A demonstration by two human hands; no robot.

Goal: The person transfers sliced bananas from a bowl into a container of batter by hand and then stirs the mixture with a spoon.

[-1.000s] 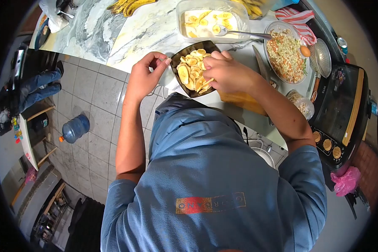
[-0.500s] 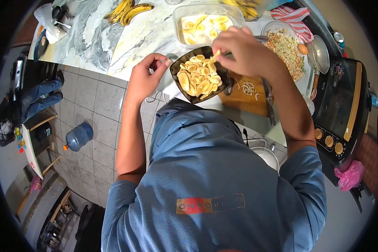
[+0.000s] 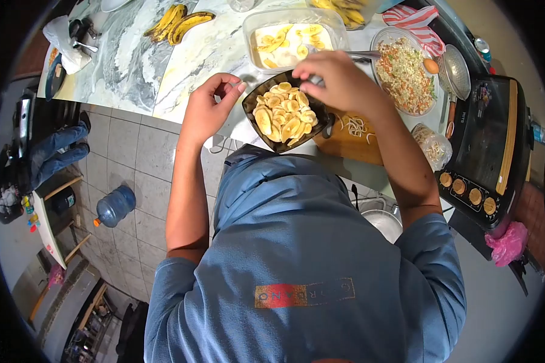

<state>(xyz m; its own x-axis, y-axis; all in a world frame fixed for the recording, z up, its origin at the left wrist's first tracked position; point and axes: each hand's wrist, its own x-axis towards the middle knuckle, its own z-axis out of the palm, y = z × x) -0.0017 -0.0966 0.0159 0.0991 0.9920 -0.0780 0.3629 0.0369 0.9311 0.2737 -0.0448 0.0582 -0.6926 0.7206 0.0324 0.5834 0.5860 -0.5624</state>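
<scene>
Okay, bowl: by the counter's near edge, probably stiff; grab rim
Slices: in bowl, likely light, soft, slippery; pinch edges gently
Left hand: half-curled beside rim, can't tell if gripping
Right hand: parted fingers, looks released from here

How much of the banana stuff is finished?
Some pale yellow banana slices already lie in the creamy white mixture in the clear plastic tub. The right hand hovers between it and the square dark glossy bowl; I can't see a slice held. Lots of slices in that bowl look left to go.
</scene>
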